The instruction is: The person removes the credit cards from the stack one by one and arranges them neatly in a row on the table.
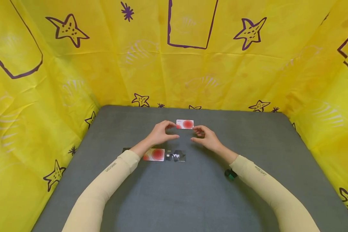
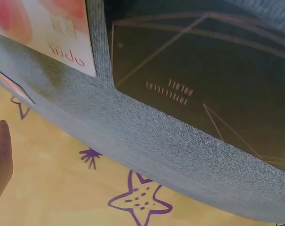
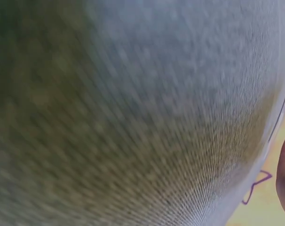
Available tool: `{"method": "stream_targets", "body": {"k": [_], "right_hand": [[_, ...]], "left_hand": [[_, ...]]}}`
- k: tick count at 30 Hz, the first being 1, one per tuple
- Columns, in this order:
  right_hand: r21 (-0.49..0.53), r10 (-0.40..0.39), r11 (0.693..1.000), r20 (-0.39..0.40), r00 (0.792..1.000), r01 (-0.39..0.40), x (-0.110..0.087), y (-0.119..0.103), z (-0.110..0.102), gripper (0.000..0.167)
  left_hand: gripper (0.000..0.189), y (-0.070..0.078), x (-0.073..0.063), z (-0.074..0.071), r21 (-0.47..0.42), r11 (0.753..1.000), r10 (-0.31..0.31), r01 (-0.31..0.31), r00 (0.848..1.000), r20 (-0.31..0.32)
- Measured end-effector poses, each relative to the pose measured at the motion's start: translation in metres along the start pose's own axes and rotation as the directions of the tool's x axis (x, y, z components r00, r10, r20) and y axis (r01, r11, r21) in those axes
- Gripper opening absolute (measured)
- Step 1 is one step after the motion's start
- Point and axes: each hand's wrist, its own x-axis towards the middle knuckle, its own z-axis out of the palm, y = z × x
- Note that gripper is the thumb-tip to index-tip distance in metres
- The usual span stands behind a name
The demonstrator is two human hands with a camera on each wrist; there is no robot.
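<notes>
A white card with red circles (image 1: 185, 124) lies toward the back of the table, between my two hands. My left hand (image 1: 161, 132) is at its left side, index fingertip right at the card's edge and thumb held apart below. My right hand (image 1: 207, 138) faces it from the right, fingertips close to the lower right corner and thumb apart. Nearer to me is a row of cards: a black card (image 1: 126, 149) partly hidden by my left wrist, a second red-and-white card (image 1: 157, 154) and a dark Vip card (image 1: 175, 156). In the left wrist view, the black card (image 2: 194, 89) shows thin gold lines.
A grey cloth (image 1: 203, 193) covers the table. Yellow curtains (image 1: 174, 74) with starfish drawings stand around its back and sides. A small black and green object (image 1: 230, 174) shows beside my right sleeve.
</notes>
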Motion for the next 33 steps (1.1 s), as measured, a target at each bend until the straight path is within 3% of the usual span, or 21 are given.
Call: {"method": "stream_targets", "body": {"k": [10,33], "right_hand": [[-0.016,0.015,1.000,-0.023,1.000,-0.016,0.015,0.005,-0.005,0.050],[-0.089,0.051,0.995,-0.010,0.999,-0.052,0.047,0.012,-0.015,0.050]], "left_hand": [[0.056,-0.008,0.018,-0.003,0.021,0.999,-0.045,0.046,0.998,-0.050],[0.056,-0.022,0.053,-0.001,0.083,0.995,-0.050,0.050,0.999,0.000]]}}
